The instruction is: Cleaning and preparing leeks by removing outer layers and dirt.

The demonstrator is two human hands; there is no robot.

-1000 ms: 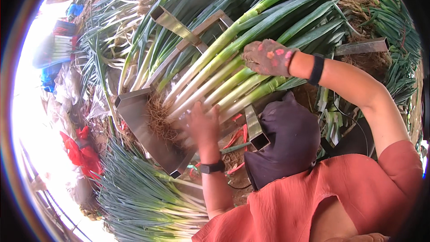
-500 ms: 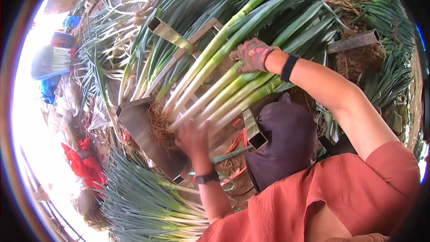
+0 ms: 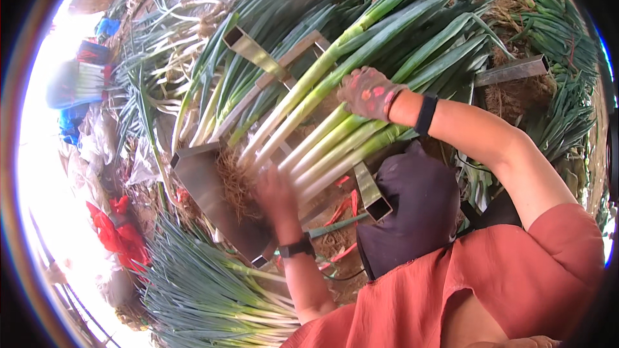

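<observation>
Several long green onions with thick white stems lie slantwise across a metal rack, roots at the lower left and leaves at the upper right. My right hand, in a dark patterned glove, curls over the stems where white turns to green; its fingertips are partly hidden. Bare and smeared by motion, my left hand is at the root ends, beside the tangled brown roots. Those roots rest against a bent metal plate. How the left fingers are set does not show.
Square metal tubes stick up around the onions, one near my dark-covered knee. A large onion pile lies at the lower left. More onions lie at the far right. Red plastic sits at the left.
The whole view has shifted slightly. My left hand has moved a little up along the root ends and is more blurred. My right hand stays on the stems, its fingers drawn in slightly.
</observation>
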